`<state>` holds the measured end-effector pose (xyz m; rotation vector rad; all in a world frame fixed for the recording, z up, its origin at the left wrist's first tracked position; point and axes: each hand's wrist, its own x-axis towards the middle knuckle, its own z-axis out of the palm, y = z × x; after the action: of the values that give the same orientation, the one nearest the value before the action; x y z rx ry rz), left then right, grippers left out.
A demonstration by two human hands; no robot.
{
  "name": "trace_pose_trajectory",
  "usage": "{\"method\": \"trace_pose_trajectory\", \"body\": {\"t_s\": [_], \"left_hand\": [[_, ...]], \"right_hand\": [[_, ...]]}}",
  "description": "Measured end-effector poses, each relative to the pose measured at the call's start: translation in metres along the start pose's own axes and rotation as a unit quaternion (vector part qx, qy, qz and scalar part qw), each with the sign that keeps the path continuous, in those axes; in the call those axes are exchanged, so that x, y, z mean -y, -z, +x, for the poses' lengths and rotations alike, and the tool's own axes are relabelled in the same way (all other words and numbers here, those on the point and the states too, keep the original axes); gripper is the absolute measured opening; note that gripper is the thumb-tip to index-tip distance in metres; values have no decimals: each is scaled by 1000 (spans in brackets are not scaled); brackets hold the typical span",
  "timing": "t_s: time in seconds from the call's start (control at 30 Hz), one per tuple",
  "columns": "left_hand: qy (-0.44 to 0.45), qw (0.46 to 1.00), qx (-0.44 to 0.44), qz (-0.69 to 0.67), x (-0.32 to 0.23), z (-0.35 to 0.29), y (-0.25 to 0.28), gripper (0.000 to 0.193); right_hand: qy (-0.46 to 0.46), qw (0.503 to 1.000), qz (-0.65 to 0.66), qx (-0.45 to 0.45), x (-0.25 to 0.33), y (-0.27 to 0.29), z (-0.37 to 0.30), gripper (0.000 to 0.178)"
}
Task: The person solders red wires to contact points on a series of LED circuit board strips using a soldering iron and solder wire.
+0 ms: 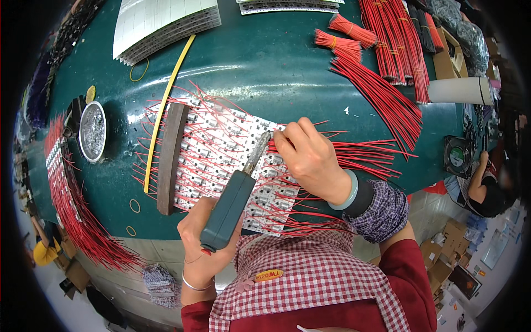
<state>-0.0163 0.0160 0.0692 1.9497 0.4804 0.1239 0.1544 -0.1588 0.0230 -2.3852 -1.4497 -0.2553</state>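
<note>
My left hand point(193, 235) is wrapped around the green handle of a soldering iron point(227, 210). Its crusted metal tip reaches the white circuit board panel point(221, 124). Just right of that tip, my right hand point(312, 160) pinches a red wire, mostly hidden by the fingers, against the board. Small components in rows cover the panel, and thin red wires stick out from many of them. A bunch of red wires point(365, 156) fans out to the right from beneath my right hand. Across the panel's left side lies a dark bar point(171, 160).
Left of the bar is a yellow strip point(168, 94). Farther left stand a metal bowl point(83, 133) and wired boards point(61, 177). Stacked white panels point(166, 25) lie at the back. Red wire bundles point(381, 99), a white cylinder point(456, 91) and a small fan point(458, 156) are right.
</note>
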Motion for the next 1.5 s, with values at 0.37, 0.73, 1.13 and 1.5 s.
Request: {"method": "trace_pose_trajectory", "body": {"t_s": [0.37,0.73,1.13,1.5], "left_hand": [[31,997,-26,-67,10,-2,-2,16],[98,972,-102,-188,25,-28,-5,26],[61,976,-93,-189,54,-45,-17,45],[117,965,-139,-189,40,-46,-23,26]], "right_hand": [[37,999,-23,-26,-1,-3,4,23],[36,999,-26,-19,-2,-2,4,23],[5,992,77,-97,-3,5,-18,58],[-23,994,82,-72,6,-2,-14,48]]}}
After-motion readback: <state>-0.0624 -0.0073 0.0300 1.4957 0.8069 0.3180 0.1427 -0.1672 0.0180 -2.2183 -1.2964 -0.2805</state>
